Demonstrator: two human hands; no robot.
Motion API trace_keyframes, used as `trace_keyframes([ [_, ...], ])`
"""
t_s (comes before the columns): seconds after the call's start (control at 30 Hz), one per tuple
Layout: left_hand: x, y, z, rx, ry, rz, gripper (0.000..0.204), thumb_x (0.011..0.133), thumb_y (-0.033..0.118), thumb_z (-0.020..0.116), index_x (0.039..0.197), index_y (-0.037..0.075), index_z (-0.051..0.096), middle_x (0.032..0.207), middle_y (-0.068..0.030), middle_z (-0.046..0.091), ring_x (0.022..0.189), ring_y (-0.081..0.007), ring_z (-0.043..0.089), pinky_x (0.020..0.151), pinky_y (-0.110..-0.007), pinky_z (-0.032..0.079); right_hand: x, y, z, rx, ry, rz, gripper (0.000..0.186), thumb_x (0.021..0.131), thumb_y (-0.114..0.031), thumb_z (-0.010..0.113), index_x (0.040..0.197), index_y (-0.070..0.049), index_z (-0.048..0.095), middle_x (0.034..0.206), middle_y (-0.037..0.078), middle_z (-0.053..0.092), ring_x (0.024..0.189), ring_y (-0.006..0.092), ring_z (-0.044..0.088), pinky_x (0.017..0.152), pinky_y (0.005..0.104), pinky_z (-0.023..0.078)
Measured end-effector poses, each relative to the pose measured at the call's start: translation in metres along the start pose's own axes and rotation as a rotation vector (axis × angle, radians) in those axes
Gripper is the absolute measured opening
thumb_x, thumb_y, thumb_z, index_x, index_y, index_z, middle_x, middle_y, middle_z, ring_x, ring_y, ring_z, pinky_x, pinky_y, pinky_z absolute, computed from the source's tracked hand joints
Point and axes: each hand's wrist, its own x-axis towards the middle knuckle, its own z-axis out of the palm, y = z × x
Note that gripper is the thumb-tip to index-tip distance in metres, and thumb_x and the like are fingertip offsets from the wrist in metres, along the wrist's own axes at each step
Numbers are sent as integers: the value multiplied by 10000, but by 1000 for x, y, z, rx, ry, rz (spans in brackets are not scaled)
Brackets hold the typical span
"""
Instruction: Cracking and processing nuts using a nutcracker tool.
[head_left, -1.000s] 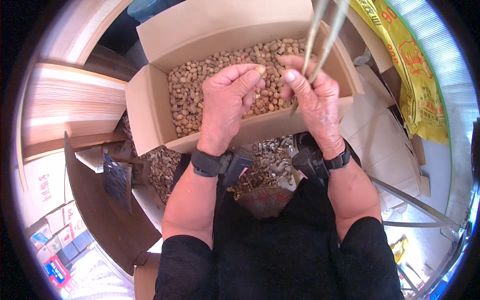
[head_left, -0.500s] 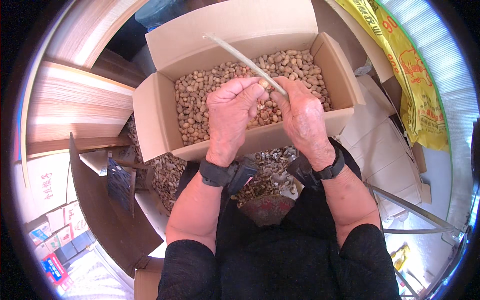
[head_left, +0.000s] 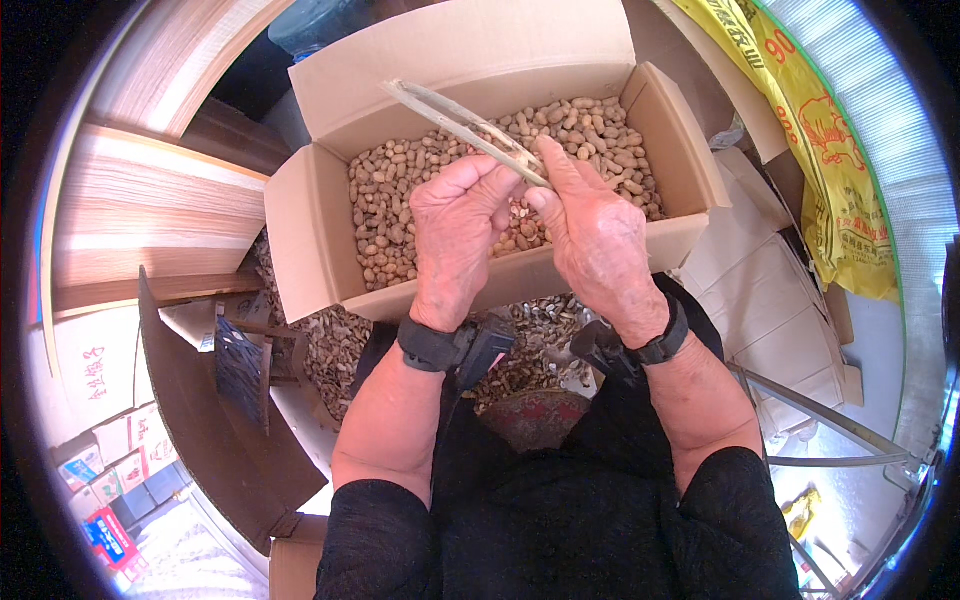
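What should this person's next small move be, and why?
Probably squeeze the right hand gently to close the pale split stick: this hand grips it near one end, its two arms stand slightly apart, and the fingertips of the left hand reach it there, above the peanuts. Anything between those fingertips is hidden.

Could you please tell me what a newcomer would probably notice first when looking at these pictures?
Probably the open cardboard box at the upper middle, full of peanuts. Over it, a long, pale tool like tongs slants up to the left from the grip of the right hand. The bright yellow bag at the upper right may also catch the eye.
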Motion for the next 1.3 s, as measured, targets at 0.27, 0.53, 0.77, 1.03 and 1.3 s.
trace_keyframes([
  [0.27,0,-2,1,29,22,-36,153,865,148,607,902,3,639,595,16,514,449,-32,370,382,-166,263,0,0,7,-19,63,-36,385,867,-229,542,1203,-45,504,862,162,590,694,337,597,593,408,476],
  [0.53,3,-2,-2,-12,-8,-73,175,860,141,611,961,-1,624,593,17,505,454,-37,366,383,-172,259,6,0,7,346,158,-31,162,847,-161,572,954,-42,594,705,170,573,669,351,572,570,408,452],
  [0.77,5,7,0,-111,-85,-128,307,847,130,624,1108,-23,574,727,18,553,503,-23,388,406,-157,280,4,-5,-1,420,108,38,116,822,-123,594,884,-26,604,701,186,572,657,357,571,561,390,446],
  [1.03,5,6,-5,-176,-183,-114,251,827,57,623,1062,-29,599,726,15,559,519,-19,395,432,-148,283,2,-4,-1,366,100,-2,126,799,-128,620,873,-27,608,711,180,575,652,348,573,557,379,452],
  [1.3,5,6,-2,-185,-144,-90,217,820,56,628,1016,-36,614,713,11,558,510,-23,395,430,-152,282,5,-4,2,292,117,-25,115,799,-133,622,852,-31,611,688,153,571,640,335,571,544,378,448],
])
